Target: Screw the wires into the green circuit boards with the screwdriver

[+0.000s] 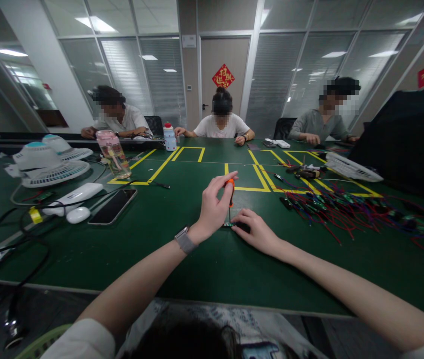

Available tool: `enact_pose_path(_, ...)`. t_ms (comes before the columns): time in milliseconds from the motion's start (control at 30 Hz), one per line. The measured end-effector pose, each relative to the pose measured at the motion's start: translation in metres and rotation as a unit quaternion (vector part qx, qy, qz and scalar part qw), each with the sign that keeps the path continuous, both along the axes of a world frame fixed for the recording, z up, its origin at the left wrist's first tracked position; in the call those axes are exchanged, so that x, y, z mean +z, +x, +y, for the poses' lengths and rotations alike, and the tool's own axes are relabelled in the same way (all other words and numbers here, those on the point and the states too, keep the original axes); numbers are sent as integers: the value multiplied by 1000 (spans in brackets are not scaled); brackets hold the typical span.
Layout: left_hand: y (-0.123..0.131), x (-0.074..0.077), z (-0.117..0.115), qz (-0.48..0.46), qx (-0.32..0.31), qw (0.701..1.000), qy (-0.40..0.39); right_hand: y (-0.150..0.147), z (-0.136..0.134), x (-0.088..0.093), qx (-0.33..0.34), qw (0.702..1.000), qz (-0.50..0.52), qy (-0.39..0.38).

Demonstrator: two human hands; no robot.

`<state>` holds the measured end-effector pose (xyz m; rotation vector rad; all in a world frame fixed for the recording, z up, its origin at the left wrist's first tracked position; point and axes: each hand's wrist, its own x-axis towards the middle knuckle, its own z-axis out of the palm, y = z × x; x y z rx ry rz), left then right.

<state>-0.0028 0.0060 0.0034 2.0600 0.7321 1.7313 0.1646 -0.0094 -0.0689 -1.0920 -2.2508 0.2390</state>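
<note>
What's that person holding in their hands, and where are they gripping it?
The left hand grips a small screwdriver by its orange handle; the right hand presses a small part against the table.

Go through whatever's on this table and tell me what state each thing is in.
Left hand: gripping the screwdriver.
Screwdriver: upright, tip down on the small board.
Small board: flat, pinned.
Right hand: pressing on the small board.
Phone: screen dark, face up.
Pink bottle: upright, capped.
Wire pile: tangled.
</note>
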Motion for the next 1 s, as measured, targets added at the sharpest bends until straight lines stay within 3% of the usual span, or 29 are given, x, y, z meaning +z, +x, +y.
enact_pose_path(200,1,2,-3,11,46,999,17,-1,-1,2,-3,1000,-4,-5)
enact_pose_path(400,1,2,-2,1,-2,1000,8,0,-1,1,-6,1000,-8,-2)
enact_pose_path(633,1,2,-3,6,56,998,20,0,0,1,-4,1000,-7,-4)
enact_pose_path(867,0,1,-2,-13,-11,1000,-5,0,-1,1,-4,1000,-7,-8)
enact_pose_path(1000,1,1,-3,-9,24,1000,8,0,-1,2,-5,1000,-8,-8)
